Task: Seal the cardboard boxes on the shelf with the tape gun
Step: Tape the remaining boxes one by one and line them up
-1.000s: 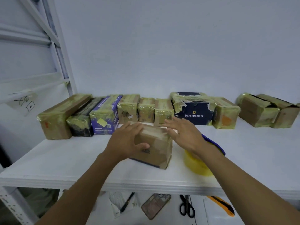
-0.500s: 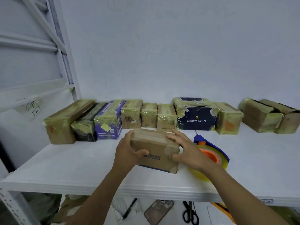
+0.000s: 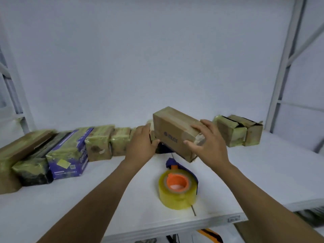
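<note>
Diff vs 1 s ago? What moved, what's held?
The left hand and right hand lifted the cardboard box off the shelf, up and back toward the rear row, still gripping its ends. The tape gun and the taped boxes stayed put.

The cardboard box (image 3: pixel 172 128) reads to me as matt brown paperboard, with slick clear tape (image 3: pixel 190 135) over parts of it. The tape roll (image 3: pixel 177 196) is glossy, yellowish and see-through, on an orange plastic core (image 3: pixel 175 179) (smooth, from here). The shelf (image 3: pixel 73 200) is smooth matt white, and the back-row boxes (image 3: pixel 102 142) gleam under crinkled tape.
</note>
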